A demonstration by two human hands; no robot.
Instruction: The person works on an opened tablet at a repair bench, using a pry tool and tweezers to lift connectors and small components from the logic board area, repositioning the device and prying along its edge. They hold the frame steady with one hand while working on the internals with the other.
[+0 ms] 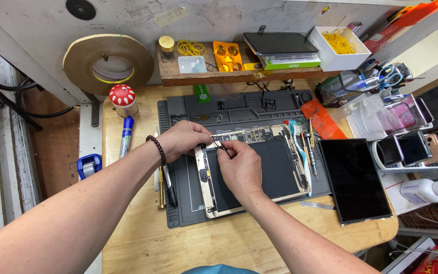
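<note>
Two hands meet at the upper left corner of an opened tablet: the left hand presses on the frame's corner, fingers curled, while the right hand pinches a small dark part against the exposed board. The tablet lies on a grey work mat. Its detached screen rests just to the right, with a screwdriver lying between them.

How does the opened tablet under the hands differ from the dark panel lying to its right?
The opened tablet shows circuit boards and a pale frame; the dark panel is one unbroken glossy face. The tablet lies on the grey mat, both hands at it; the panel rests untouched, mostly on bare wood. Both lie flat.
</note>
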